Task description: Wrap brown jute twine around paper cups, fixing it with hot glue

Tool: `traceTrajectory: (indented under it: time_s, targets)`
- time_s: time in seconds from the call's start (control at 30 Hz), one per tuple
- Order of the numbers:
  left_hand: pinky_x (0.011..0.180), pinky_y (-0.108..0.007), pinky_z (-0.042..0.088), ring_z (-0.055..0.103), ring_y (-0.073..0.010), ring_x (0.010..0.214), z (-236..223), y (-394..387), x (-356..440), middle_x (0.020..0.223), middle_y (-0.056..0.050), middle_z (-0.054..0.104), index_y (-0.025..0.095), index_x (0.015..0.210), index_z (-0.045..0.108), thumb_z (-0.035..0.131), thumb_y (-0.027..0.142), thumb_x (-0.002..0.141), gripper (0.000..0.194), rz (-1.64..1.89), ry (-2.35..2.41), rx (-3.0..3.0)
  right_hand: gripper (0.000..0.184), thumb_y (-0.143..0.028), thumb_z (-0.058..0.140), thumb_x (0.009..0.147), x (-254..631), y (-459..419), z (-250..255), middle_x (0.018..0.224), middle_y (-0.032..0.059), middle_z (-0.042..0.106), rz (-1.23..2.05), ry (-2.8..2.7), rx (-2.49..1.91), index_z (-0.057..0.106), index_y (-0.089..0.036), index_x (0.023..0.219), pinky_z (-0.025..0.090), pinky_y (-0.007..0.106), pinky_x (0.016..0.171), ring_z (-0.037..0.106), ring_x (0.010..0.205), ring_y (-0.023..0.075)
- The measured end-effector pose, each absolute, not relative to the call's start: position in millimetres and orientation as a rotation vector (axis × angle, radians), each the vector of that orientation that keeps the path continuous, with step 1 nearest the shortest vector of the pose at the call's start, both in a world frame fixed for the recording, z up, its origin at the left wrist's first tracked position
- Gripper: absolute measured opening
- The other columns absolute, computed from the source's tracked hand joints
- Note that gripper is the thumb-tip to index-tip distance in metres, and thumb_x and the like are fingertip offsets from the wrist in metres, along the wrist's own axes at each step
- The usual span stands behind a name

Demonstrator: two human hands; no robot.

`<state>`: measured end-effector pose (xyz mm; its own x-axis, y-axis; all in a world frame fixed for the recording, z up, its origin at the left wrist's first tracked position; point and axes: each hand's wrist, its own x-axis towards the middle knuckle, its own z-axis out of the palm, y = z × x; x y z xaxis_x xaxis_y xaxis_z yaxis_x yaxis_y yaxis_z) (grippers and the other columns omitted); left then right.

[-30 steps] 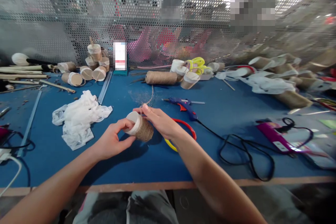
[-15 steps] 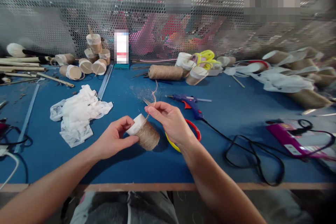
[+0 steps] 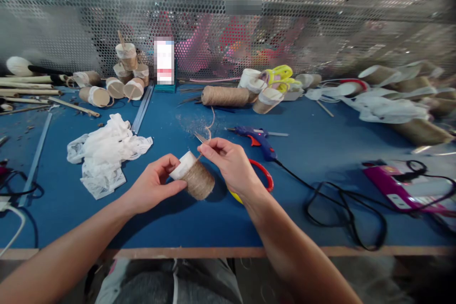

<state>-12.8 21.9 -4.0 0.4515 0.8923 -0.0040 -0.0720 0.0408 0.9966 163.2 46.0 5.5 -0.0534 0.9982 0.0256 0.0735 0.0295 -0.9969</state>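
My left hand (image 3: pixel 156 182) grips a cardboard tube (image 3: pixel 197 179) by its white-covered end, the fingers reaching into the opening and the thumb outside. Brown twine is wound round most of the tube, which lies tilted above the table. Between thumb and fingertips, my right hand (image 3: pixel 231 161) pinches the twine (image 3: pixel 210 121), which runs from the tube up to the twine spool (image 3: pixel 225 96). Below the right hand lie scissors (image 3: pixel 265 174) with red and yellow handles; their blade tips show past the fingers. A blue glue gun (image 3: pixel 257 138) rests to the right.
Crumpled white fabric (image 3: pixel 109 156) lies on the left. Several tubes (image 3: pixel 128 73) are stacked at the back beside a phone (image 3: pixel 164 61). On the right are a purple power strip (image 3: pixel 395 190) and a black cable (image 3: pixel 349 213). A perforated metal panel (image 3: pixel 199 23) closes off the back.
The tube and my left hand have shifted slightly left and up. My right hand keeps its pinch on the twine, almost in the same place.
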Motion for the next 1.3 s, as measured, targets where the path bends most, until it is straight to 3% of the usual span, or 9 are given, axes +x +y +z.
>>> traceTrajectory:
  time_s: [0.7, 1.0, 1.3]
  targets:
    - [0.06, -0.022, 0.033, 0.039, -0.0096, 0.064, -5.4, 28.2, -18.1, 0.069, 0.004, 0.041, 0.016, 0.072, 0.044, 0.057, 0.016, 0.072, 0.013, 0.899, 0.906, 1.583, 0.021, -0.038, 0.049, 0.078, 155.1, 49.8, -7.9, 0.058, -0.003, 0.047, 1.013, -1.576, -1.319, 0.046, -0.02, 0.068, 0.035, 0.026, 0.049, 0.043, 0.051, 0.0109]
    - [0.062, -0.022, 0.035, 0.042, -0.0101, 0.065, -6.5, 34.1, -20.0, 0.069, 0.003, 0.045, 0.016, 0.074, 0.047, 0.059, 0.02, 0.071, 0.014, 0.785, 0.961, 1.614, 0.018, -0.034, 0.043, 0.082, 148.4, 48.2, -12.3, 0.062, -0.0023, 0.046, 0.761, -1.688, -1.368, 0.04, -0.022, 0.07, 0.036, 0.028, 0.056, 0.045, 0.056, 0.013]
    - [0.052, -0.02, 0.033, 0.039, -0.0087, 0.056, -4.5, 36.9, -6.8, 0.061, 0.004, 0.047, 0.014, 0.073, 0.053, 0.059, 0.031, 0.07, 0.018, 0.738, 1.169, 1.586, 0.016, -0.034, 0.041, 0.083, 142.8, 49.8, -17.2, 0.064, 0.0002, 0.051, 0.62, -1.742, -1.396, 0.04, -0.023, 0.072, 0.037, 0.029, 0.057, 0.049, 0.059, 0.0149]
